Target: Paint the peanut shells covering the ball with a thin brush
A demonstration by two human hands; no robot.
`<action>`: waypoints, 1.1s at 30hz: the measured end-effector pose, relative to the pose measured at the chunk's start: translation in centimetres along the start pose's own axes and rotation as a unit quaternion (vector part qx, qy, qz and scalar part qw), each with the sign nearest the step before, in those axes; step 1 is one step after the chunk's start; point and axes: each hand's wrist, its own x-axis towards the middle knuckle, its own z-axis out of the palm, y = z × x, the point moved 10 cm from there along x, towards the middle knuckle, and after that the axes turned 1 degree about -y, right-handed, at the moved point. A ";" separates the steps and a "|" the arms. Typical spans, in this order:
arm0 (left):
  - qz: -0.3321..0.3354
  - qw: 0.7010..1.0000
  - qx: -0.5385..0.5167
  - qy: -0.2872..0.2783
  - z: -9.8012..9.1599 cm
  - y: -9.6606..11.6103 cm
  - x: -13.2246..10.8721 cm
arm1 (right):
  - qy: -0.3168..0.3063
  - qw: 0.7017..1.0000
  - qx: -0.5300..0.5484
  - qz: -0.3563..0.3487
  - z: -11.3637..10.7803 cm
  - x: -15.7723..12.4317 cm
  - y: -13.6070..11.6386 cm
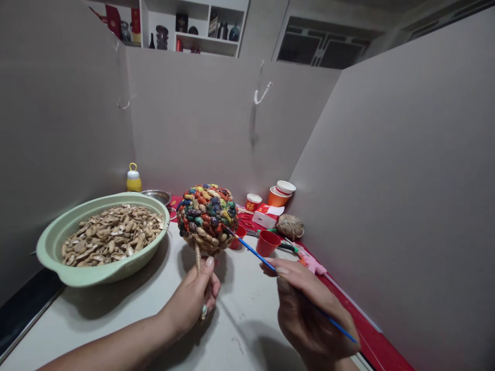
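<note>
My left hand [197,293] is closed round a thin wrapped stick [198,257], holding it nearly upright. On top of the stick sits a ball covered in peanut shells [208,216], painted red, blue, green and yellow, with bare tan shells along its underside. Between thumb and fingers, my right hand [309,304] grips a blue paintbrush [253,251]. The brush tip meets the ball's lower right side, among dark and red shells. Just behind the brush stands a red cup [268,242], and a second red cup [237,237] is partly hidden by the ball.
A green colander [46,247] full of peanut shells stands at left, with a metal bowl [158,196] and yellow bottle [133,180] behind. Stacked paper cups [281,195], a twine ball [290,226] and a glue gun [311,260] lie at right. Grey partitions [417,170] enclose the table.
</note>
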 end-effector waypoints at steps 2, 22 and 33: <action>0.001 1.000 -0.025 0.007 -0.1 0.2 0.0 | -0.039 0.999 -0.012 -0.031 0.7 0.2 -0.6; -0.041 0.991 -0.125 -0.026 0.7 -0.6 -0.1 | 0.046 0.976 0.106 0.185 0.8 -0.1 3.5; -0.045 0.991 -0.124 -0.036 0.8 -0.6 -0.2 | 0.083 0.965 0.101 0.228 -0.3 -1.2 5.1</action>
